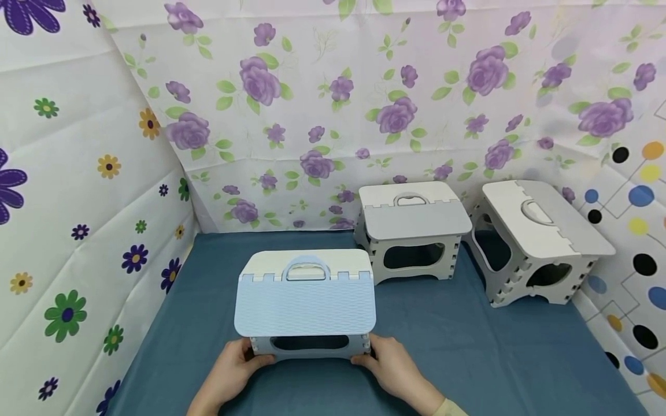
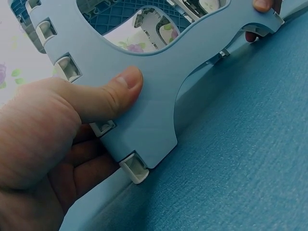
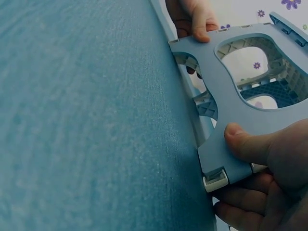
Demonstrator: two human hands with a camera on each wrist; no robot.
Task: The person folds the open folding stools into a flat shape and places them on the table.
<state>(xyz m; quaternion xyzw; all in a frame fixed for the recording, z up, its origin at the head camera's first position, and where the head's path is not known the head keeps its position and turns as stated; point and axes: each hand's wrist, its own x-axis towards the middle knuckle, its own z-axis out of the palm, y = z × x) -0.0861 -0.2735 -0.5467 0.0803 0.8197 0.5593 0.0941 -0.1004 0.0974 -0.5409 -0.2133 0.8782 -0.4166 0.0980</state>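
A blue and white folding step stool point(image 1: 305, 306) stands unfolded in front of me, its handle toward the back. My left hand point(image 1: 231, 370) grips the lower left corner of its near side panel. In the left wrist view the thumb presses the panel's point(image 2: 154, 91) outer face while the other fingers curl behind the hinged edge. At the lower right corner my right hand point(image 1: 392, 367) holds the same panel, thumb point(image 3: 240, 139) in front and fingers behind. Large oval cut-outs in the panel show the ribbed inside of the stool.
Two grey and white folding stools stand unfolded, one point(image 1: 416, 225) behind to the right and another point(image 1: 546, 242) at the far right. A blue-green cloth point(image 1: 203, 300) covers the table. Flowered sheets point(image 1: 291, 115) hang behind and on the left, and a dotted sheet point(image 1: 629, 277) hangs on the right.
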